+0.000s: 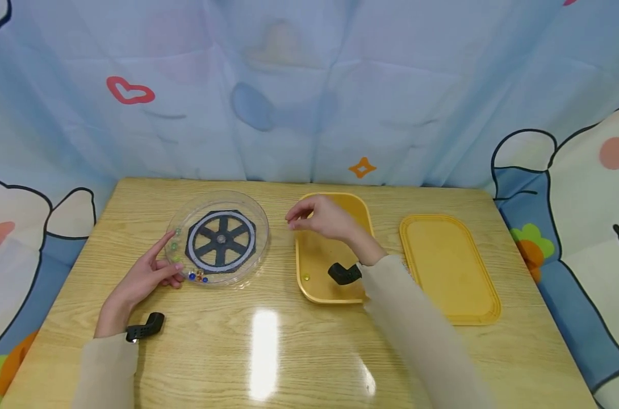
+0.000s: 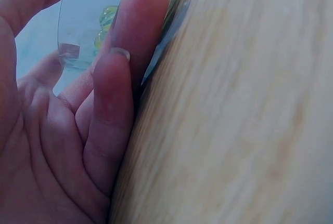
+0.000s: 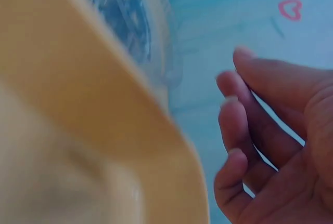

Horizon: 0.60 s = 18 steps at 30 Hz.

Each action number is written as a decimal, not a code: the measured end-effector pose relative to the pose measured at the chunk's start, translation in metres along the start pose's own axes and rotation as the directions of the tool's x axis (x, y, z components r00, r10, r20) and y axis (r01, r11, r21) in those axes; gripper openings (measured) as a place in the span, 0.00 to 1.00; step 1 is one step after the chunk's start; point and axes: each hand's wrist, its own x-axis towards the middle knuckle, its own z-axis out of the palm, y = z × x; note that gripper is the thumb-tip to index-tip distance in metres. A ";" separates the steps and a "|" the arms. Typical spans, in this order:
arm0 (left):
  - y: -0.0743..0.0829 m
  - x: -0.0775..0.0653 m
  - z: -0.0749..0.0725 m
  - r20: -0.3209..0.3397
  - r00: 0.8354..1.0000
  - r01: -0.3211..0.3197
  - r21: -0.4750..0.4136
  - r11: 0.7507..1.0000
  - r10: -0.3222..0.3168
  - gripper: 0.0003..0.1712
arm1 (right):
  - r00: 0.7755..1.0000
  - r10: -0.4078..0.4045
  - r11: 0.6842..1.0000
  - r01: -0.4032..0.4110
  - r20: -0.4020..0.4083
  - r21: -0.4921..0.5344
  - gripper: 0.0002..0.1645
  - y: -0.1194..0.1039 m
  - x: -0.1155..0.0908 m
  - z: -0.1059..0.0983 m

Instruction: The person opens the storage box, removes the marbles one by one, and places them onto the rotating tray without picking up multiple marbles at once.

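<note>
A clear round dish stands at the left of the table, with a dark spoked wheel pattern showing through its middle. Several glass marbles, blue and amber, lie by its front wall, and green marbles line its left side. My left hand holds the dish's left edge, thumb and index finger spread along the rim. Over the left rim of a deep yellow tray hovers my right hand, fingers loosely bent, with nothing visible between thumb and fingertips. One yellowish marble lies in the tray's front left corner.
A shallower yellow tray or lid lies to the right, beside my right forearm. Each wrist wears a black camera mount, and the right one overlaps the deep tray. A printed blue curtain hangs behind the wooden table.
</note>
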 end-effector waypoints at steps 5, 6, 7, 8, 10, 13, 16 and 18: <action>-0.001 0.000 0.001 0.004 1.000 0.002 -0.001 1.000 -0.002 0.49 | 0.998 0.007 1.000 -0.005 0.070 -0.017 0.05 0.023 -0.013 -0.013; -0.001 0.000 0.001 0.003 1.000 0.005 -0.002 1.000 -0.005 0.49 | 0.995 0.012 1.000 -0.010 0.095 -0.023 0.05 0.027 -0.015 -0.014; -0.001 0.000 0.001 0.002 1.000 0.007 -0.002 1.000 -0.007 0.49 | 0.992 0.017 0.999 -0.013 0.125 -0.031 0.05 0.030 -0.017 -0.015; -0.001 0.000 0.001 0.000 1.000 0.009 0.000 1.000 -0.009 0.49 | 0.987 0.023 0.999 -0.018 0.160 -0.032 0.06 0.033 -0.019 -0.014; -0.001 0.000 0.001 -0.003 1.000 0.013 0.000 1.000 -0.013 0.49 | 0.969 0.042 0.999 -0.040 0.242 -0.016 0.07 0.038 -0.020 -0.012; 0.000 0.000 0.000 -0.003 1.000 0.014 0.000 1.000 -0.014 0.49 | 0.928 0.070 0.997 -0.080 0.365 0.012 0.10 0.043 -0.022 -0.005; 0.000 0.000 0.000 -0.002 1.000 0.012 -0.002 1.000 -0.012 0.49 | 0.890 0.099 0.994 -0.114 0.445 0.006 0.11 0.047 -0.021 0.004; 0.000 0.001 0.001 -0.002 1.000 0.013 -0.003 1.000 -0.014 0.49 | 0.880 0.117 0.993 -0.112 0.460 -0.039 0.12 0.049 -0.019 0.010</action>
